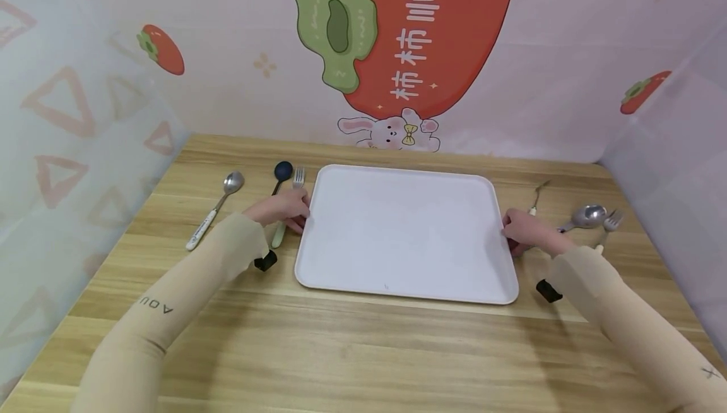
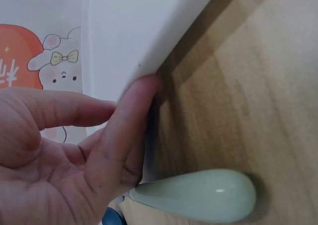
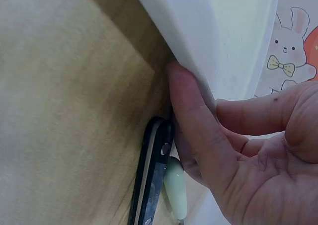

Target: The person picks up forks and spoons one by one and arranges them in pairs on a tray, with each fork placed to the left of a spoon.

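Note:
A white rectangular tray (image 1: pixel 397 230) lies between both hands at the table's middle. My left hand (image 1: pixel 286 208) grips its left side; in the left wrist view the thumb and fingers pinch the tray edge (image 2: pixel 164 51). On the opposite side my right hand (image 1: pixel 525 230) holds the tray edge (image 3: pixel 181 41) the same way. A fork (image 1: pixel 299 178) with a pale green handle (image 2: pixel 198 195) lies beside the left hand. Under the right fingers, in the right wrist view, show a black riveted handle (image 3: pixel 154 170) and a pale green handle (image 3: pixel 176 190).
Left of the tray lie a dark-headed spoon (image 1: pixel 283 171) and a metal spoon with a white handle (image 1: pixel 233 182). To the right are a thin metal utensil (image 1: pixel 539 195), a large spoon (image 1: pixel 591 215) and another fork (image 1: pixel 612 220). Printed cloth walls (image 1: pixel 238 97) border the wooden table (image 1: pixel 341 356).

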Demonstrator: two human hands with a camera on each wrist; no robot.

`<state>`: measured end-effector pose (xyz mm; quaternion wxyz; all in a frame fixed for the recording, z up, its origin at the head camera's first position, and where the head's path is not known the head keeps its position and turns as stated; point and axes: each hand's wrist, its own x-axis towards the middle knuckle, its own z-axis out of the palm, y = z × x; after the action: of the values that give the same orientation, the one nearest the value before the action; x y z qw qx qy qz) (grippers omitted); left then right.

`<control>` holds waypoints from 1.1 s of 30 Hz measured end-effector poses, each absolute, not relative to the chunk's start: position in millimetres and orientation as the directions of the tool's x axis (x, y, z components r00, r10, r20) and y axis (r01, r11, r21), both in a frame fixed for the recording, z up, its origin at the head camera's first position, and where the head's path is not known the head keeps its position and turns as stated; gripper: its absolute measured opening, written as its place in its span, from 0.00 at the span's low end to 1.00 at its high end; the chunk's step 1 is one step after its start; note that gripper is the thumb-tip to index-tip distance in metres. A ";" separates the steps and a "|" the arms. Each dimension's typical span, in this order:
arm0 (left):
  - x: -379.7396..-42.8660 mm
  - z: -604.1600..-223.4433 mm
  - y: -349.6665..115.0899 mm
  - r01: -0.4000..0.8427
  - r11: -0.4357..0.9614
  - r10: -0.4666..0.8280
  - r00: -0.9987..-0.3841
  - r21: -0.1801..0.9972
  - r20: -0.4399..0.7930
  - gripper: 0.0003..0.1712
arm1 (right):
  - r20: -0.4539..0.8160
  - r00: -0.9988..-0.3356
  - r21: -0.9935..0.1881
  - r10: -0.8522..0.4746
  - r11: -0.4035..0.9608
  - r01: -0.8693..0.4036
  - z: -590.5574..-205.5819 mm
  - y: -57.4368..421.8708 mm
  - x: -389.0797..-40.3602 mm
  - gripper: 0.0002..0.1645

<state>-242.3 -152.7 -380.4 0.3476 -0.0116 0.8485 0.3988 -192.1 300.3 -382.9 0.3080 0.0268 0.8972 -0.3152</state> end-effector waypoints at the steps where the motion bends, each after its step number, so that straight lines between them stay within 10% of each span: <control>1: -240.6 -379.9 -153.2 -0.295 0.686 0.261 -0.754 0.665 -0.603 0.10 | -0.569 -0.809 -0.549 -0.147 0.800 0.241 -382.7 300.0 -189.8 0.09; 33: -200.7 -378.2 -158.4 -0.214 0.761 0.269 -0.755 0.613 -0.598 0.05 | -0.574 -0.813 -0.501 -0.097 0.827 0.255 -377.6 288.4 -146.2 0.04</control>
<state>-200.7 -158.4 -378.2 0.3496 0.0158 0.8707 0.3457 -146.2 288.4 -377.6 0.3027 0.0436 0.9067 -0.2906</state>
